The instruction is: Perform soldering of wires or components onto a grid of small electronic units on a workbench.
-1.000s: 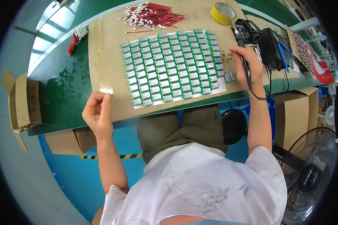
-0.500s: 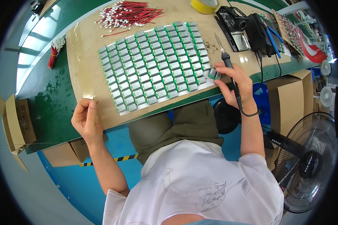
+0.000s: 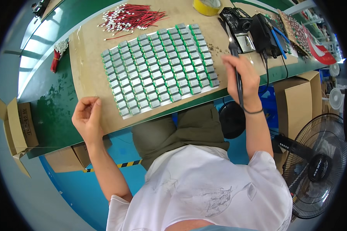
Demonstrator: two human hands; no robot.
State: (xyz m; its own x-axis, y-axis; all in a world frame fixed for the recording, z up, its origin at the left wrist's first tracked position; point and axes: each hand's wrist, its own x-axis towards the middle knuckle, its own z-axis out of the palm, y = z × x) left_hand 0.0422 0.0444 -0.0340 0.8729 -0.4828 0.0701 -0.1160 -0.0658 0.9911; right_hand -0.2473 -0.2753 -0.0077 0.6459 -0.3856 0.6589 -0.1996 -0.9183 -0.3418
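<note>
Soldering iron (image 3: 239, 82), black and thin, is up over the right part of the bench (image 3: 54, 115), close to the near edge. From far off, I see my right hand (image 3: 245, 79) wrapped around its handle. The tip points to the far edge, close to a black stand (image 3: 235, 19), but I can't tell if they touch.

Just left of that hand are many gray and green blocks (image 3: 158, 82). They sit in neat rows on a white sheet (image 3: 166, 102), near the middle of the bench's near edge. I think the step in hand is just holding the iron ready, since its tip is on none of the blocks. To me, the next move calls for a firm grip and a slow wrist, because the tip may be hot and the rows are tight.

My left hand (image 3: 86, 115) is by the near edge, left of the rows. Its thumb and first finger are close to each other, but I can't tell if they pinch something.

Toward the far edge lies a messy pile of red wires (image 3: 142, 17) with white ends. A yellow tape roll (image 3: 207, 7) sits to the right of it. A tied bunch of wires (image 3: 54, 63) is farther left. Past the bench's right side, a big fan (image 3: 318, 165) stands low down.
</note>
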